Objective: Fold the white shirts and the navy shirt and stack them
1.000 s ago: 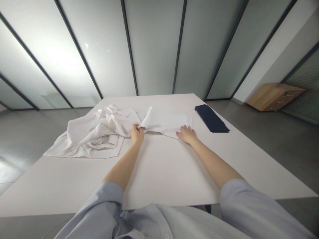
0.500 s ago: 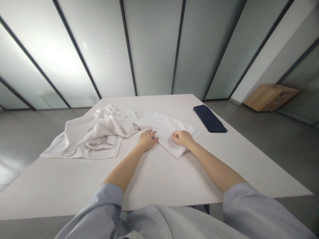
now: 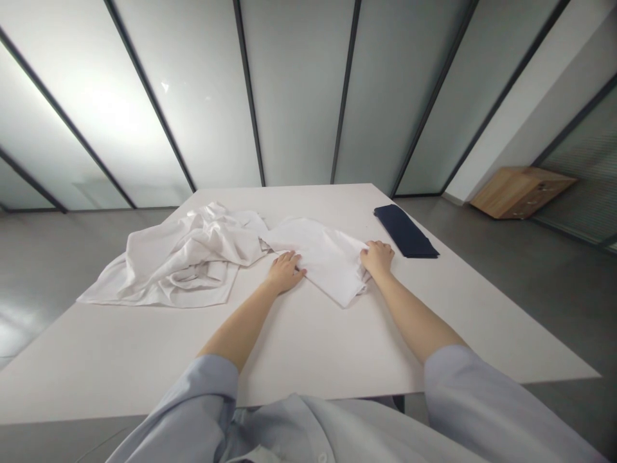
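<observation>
A piece of white cloth [image 3: 321, 254] lies spread on the white table in front of me, its near corner pointing toward me. My left hand [image 3: 285, 272] rests flat at the cloth's near left edge, fingers stretched out. At the right edge, where the fabric bunches into small folds, my right hand [image 3: 378, 258] has its fingers curled over the cloth and appears to grip it. A crumpled heap of white fabric [image 3: 187, 257] sits to the left, meeting the spread cloth; whether they are one piece I cannot tell.
A folded dark navy cloth [image 3: 406, 230] lies near the right edge of the white table [image 3: 299, 360]. Frosted glass panels [image 3: 294, 96] stand behind the table. On the floor at the right is a wooden cabinet [image 3: 520, 191].
My right hand has moved right and slightly away from me, from the top of the spread cloth to its right edge. My left hand has stayed in place.
</observation>
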The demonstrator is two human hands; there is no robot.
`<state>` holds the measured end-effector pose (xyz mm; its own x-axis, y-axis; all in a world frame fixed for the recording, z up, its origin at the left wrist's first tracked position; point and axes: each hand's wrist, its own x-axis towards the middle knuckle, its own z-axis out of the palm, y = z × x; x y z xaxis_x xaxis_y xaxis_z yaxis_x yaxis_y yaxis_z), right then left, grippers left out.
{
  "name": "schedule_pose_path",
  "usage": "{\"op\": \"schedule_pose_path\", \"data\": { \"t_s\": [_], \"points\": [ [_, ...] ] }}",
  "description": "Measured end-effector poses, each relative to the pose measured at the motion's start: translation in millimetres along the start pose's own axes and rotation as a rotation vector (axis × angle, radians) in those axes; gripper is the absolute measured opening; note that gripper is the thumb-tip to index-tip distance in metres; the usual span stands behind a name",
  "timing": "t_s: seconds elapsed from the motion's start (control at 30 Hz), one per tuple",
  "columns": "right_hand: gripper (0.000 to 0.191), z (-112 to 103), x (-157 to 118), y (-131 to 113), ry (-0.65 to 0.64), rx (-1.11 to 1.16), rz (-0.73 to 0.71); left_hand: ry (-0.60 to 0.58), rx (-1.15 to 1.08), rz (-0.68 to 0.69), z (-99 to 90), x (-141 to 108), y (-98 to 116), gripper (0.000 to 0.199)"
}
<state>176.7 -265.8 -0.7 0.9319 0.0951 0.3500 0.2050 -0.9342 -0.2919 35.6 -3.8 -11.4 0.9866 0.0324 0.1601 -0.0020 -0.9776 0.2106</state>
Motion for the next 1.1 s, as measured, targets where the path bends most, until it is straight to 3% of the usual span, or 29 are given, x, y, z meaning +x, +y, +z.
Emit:
{"op": "schedule_pose_path", "data": {
  "t_s": [0.1, 0.17, 0.3, 0.37, 0.4, 0.43, 0.5, 0.57, 0.6, 0.73, 0.83, 1.0, 1.1],
  "points": [
    [0.035, -6, -3, -11, 0.083, 0.213, -0.091, 0.051, -0.025, -0.007, 0.1, 1, 3, 0.064],
    [0.034, -10, -13, -26, -0.001, 0.421, -0.213, 0.117, -0.065, 0.002, -0.8, 1, 6, 0.077],
    [0.022, -14, -50, -66, -0.534, 0.745, -0.532, 0.222, -0.123, 0.093, -7.1, 0, 8, 0.094],
    [0.023, -16, -66, -81, -0.751, 0.819, -0.649, 0.214, -0.105, 0.167, -11.6, -1, 7, 0.086],
    [0.027, -17, -71, -84, -0.782, 0.856, -0.68, 0.195, -0.088, 0.202, -13.6, -1, 6, 0.074],
    [0.031, -17, -73, -85, -0.753, 0.889, -0.694, 0.172, -0.07, 0.23, -15.1, -1, 6, 0.058],
    [0.038, -16, -68, -81, -0.564, 0.909, -0.657, 0.14, -0.05, 0.26, -16.7, 0, 4, 0.031],
    [0.037, -11, -57, -71, -0.399, 0.835, -0.569, 0.149, -0.06, 0.264, -16.7, 1, 4, 0.021],
    [0.036, -7, -50, -65, -0.375, 0.776, -0.524, 0.165, -0.072, 0.261, -16.5, 2, 4, 0.02],
    [0.043, 12, -30, -50, -0.511, 0.551, -0.432, 0.248, -0.103, 0.226, -17.7, 2, 3, 0.018],
    [0.051, 20, -19, -44, -0.543, 0.39, -0.382, 0.31, -0.12, 0.171, -20.7, 1, -1, 0.016],
    [0.055, 14, 2, -19, -0.383, 0.182, -0.148, 0.389, -0.121, 0.078, -25.7, 0, -8, 0.021],
    [0.054, 7, 11, 1, -0.289, 0.067, -0.026, 0.25, -0.023, 0.075, -26.5, 1, -5, 0.019]
  ]
}}
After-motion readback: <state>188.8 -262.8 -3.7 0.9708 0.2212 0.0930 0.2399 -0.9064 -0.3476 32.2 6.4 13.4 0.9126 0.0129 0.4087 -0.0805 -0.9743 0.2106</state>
